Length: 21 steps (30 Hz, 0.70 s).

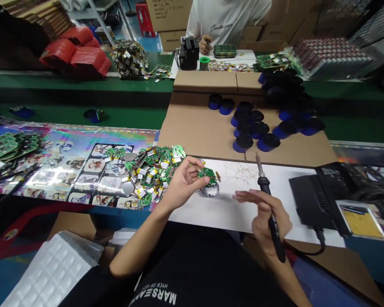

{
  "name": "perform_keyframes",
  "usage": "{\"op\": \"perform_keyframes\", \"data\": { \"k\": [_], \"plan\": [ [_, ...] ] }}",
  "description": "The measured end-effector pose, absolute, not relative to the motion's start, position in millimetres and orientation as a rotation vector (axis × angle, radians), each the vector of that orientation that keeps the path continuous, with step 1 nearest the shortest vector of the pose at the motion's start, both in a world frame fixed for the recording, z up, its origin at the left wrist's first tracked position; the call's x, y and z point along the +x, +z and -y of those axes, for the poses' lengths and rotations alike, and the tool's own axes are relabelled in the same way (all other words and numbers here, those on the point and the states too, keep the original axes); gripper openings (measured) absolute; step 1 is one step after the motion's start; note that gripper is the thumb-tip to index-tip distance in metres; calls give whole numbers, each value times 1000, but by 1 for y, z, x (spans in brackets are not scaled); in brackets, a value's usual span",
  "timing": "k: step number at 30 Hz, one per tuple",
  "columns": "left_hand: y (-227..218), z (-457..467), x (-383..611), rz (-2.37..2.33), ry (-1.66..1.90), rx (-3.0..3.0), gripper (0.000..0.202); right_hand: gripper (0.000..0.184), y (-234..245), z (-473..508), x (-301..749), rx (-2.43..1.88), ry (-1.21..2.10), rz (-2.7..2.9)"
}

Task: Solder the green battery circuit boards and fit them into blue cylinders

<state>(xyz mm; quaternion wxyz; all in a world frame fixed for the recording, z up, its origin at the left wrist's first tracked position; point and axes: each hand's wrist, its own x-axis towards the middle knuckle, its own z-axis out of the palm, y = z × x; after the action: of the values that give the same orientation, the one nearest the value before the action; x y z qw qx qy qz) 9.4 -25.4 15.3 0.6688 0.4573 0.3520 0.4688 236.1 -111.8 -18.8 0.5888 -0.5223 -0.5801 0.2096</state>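
Fingers [193, 164] of the left hand [182, 185] are curled, pinching a small green circuit board [207, 175] at its edge, over a white work sheet [211, 215]. A dark wire loop [210, 191] sits directly below the board; its material is too small to tell. The right hand [269, 217] is clenched around the black handle of a soldering iron [264, 183], with its fingers [245, 196] reaching toward the board. The iron's metal tip points up and away from the board, apart from it, and fine wire clippings [240, 175] are scattered on the sheet between the two hands. Left of the held board, a heap of green circuit boards with small batteries [153, 172] lies on a holographic anime-print mat [83, 170], close to the left hand. A black soldering station [310, 200], slightly blurred, stands at right. Beyond the sheet, blue-and-black cylindrical containers [243, 143] stand on a cardboard sheet [192, 132]. Across the bench, a co-worker in a white T-shirt [227, 21] has one hand [205, 44] beside a black device [189, 53].
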Motion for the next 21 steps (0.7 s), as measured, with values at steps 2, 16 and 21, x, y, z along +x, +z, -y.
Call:
{"op": "perform_keyframes", "data": {
  "k": [2,16,21],
  "plan": [
    [17,25,17,-798,1031,1086,35,29,-9,96,228,-1131,391,1495],
    [12,37,-3,-1065,1039,1351,23,58,-21,82,228,-1097,565,1579],
    [-9,67,-25,-1190,787,1650,37,55,-35,91,249,-1207,481,1624]
  ]
}}
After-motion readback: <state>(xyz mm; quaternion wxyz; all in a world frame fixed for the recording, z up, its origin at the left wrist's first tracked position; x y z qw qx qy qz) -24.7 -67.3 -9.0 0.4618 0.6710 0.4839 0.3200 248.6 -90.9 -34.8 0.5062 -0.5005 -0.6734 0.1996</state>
